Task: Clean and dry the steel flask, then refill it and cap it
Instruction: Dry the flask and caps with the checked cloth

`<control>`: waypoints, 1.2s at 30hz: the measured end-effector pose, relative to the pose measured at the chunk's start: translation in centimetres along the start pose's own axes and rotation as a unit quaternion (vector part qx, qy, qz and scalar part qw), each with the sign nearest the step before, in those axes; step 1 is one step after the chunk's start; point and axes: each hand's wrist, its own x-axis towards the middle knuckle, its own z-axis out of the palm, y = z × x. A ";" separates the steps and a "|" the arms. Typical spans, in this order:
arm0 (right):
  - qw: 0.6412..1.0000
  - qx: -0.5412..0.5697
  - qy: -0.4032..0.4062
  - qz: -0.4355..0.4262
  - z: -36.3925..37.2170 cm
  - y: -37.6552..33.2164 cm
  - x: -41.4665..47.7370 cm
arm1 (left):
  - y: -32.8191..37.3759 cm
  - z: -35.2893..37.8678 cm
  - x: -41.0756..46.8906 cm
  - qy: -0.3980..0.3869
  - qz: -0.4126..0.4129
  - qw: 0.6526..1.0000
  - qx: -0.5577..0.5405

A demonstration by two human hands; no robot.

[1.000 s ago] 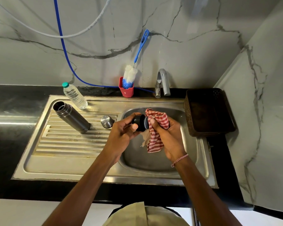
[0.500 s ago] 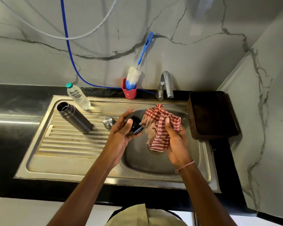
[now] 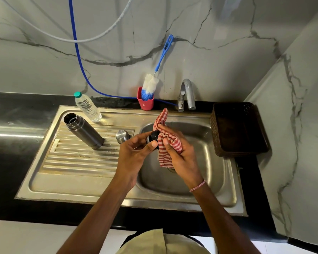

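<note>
Drying step, cap part. My left hand (image 3: 136,153) pinches the black stopper (image 3: 153,136) between thumb and fingertips, held over the sink basin (image 3: 209,162), near its left rim. My right hand (image 3: 180,156) is bunched round the red-and-white striped cloth (image 3: 168,143) and presses it against the stopper; one cloth end sticks up, the other hangs down into the basin. So both hands are closed on something, neither is free.

The steel flask (image 3: 84,132) stands open-mouthed left of the basin on the ribbed drainer, well apart from my hands. The steel cup lid (image 3: 122,136) sits just left of the basin rim. The water bottle (image 3: 87,107), green cap on, stands behind and left of the basin, near the flask.

Next, I judge: finish wiping the stopper, set it down, drop the cloth, then uncap the bottle and pour into the flask. That needs a free hand and a steady flask.

Writing: none readable. The bottle shows no label; the mark on the bottle brush (image 3: 151,85) handle, behind the basin, is too small to read.
</note>
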 end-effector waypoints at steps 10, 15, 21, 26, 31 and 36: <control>0.981 -0.195 0.000 -0.012 1.0 0.5 1.5 | -1.0 -2.2 0.6 -0.024 0.089 0.973 0.209; 0.950 -0.273 -0.012 0.150 3.3 0.4 2.4 | -1.3 -2.3 0.0 0.013 0.157 0.927 0.340; 0.925 -0.012 -0.011 0.379 4.1 1.6 4.4 | -2.3 -4.9 -0.9 0.049 0.113 0.971 0.207; 0.870 0.171 0.026 0.463 6.7 3.2 3.0 | -2.9 -7.0 -1.3 0.142 0.036 0.989 0.002; 0.856 0.161 0.091 0.482 8.0 3.7 2.1 | -4.6 -11.2 -1.2 0.145 -0.028 0.987 -0.065; 0.838 0.151 0.110 0.512 9.1 4.6 2.2 | -6.1 -15.1 -0.6 0.142 -0.056 0.988 0.000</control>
